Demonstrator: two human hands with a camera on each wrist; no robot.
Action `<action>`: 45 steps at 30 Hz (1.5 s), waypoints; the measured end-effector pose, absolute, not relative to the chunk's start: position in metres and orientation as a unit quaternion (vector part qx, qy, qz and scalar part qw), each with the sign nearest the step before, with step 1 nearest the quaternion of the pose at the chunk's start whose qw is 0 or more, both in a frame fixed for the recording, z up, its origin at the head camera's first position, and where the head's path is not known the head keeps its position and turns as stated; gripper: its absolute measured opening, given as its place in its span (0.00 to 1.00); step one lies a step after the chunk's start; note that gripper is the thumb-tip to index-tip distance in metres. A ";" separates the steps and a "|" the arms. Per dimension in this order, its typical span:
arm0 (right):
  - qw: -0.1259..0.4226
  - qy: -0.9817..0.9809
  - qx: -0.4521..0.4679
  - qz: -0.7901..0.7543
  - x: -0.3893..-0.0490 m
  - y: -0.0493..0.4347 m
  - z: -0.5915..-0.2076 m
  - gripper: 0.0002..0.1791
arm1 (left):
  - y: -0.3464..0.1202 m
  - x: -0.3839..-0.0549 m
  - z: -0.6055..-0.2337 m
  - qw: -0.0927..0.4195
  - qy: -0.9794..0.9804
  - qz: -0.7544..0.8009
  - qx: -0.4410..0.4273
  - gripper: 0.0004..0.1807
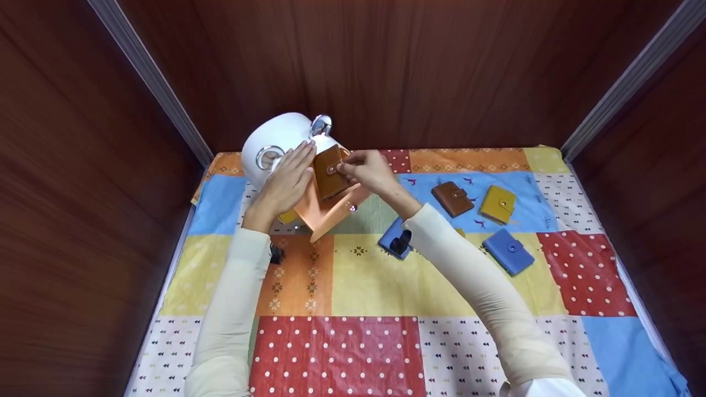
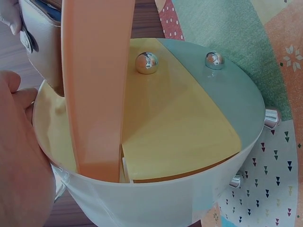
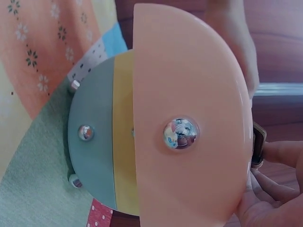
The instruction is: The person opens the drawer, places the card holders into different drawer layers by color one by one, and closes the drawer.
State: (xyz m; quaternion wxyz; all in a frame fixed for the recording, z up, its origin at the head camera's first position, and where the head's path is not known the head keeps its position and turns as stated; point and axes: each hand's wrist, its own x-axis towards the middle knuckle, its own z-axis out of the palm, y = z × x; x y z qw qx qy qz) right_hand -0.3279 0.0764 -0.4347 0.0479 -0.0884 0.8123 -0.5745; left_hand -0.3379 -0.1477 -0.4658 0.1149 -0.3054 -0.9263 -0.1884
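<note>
A white rounded case (image 1: 292, 129) with silver trim has peach, yellow and green drawer fronts with silver knobs. Its peach drawer (image 1: 320, 218) is pulled out, while the yellow drawer front (image 2: 180, 118) and green drawer front (image 2: 222, 85) show beside it in the left wrist view. My left hand (image 1: 287, 179) rests on the case with fingers extended. At the drawer's opening, my right hand (image 1: 372, 171) pinches a brown snap wallet (image 1: 329, 173) near its snap tab. In the right wrist view, the drawer front hides most of the wallet.
To the right lie a dark brown wallet (image 1: 452, 198), a yellow wallet (image 1: 498, 204) and a blue wallet (image 1: 508, 252). Another blue wallet (image 1: 392, 237) is partly covered by the right forearm. Wooden panels (image 1: 386, 71) stand behind and beside the patchwork cloth (image 1: 375, 275).
</note>
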 end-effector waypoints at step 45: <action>-0.091 0.880 -0.176 -0.431 -0.331 0.094 -0.440 0.03 | -0.148 -0.339 -0.467 0.127 -0.921 -0.186 -0.317 0.26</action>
